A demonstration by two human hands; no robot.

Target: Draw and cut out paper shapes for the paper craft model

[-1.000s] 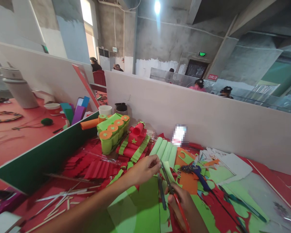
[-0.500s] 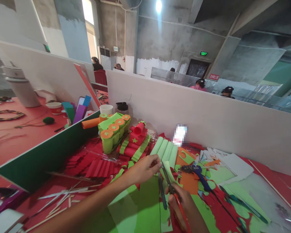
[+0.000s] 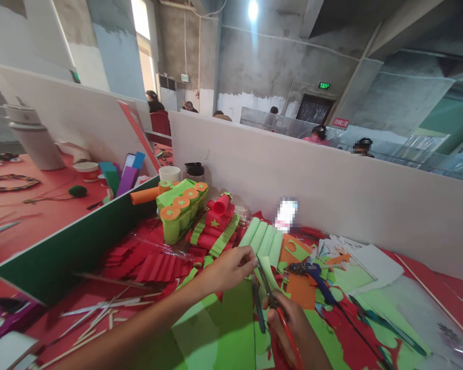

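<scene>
My left hand (image 3: 241, 264) is closed in a pinch at the tip of the scissors (image 3: 270, 293); what its fingertips hold is too small to tell. My right hand (image 3: 287, 321) grips the scissors by their red handles. A light green paper strip (image 3: 269, 267) lies right by the blades. Under my left forearm are green paper sheets (image 3: 235, 329). Just left of the scissors is a dark, slim tool (image 3: 259, 306). Pale green paper rolls (image 3: 260, 236) lie side by side beyond my hands.
Left of centre stand green paper cylinders with orange, starred tops (image 3: 181, 203), beside a red paper model (image 3: 215, 223). A blue glue gun (image 3: 320, 280) lies among scraps at right. A green board (image 3: 81, 231) and a white partition (image 3: 332, 190) border the workspace.
My hands and the scissors have not visibly moved. A slim silver object has appeared at the far left table edge, and a head shows above the partition.
</scene>
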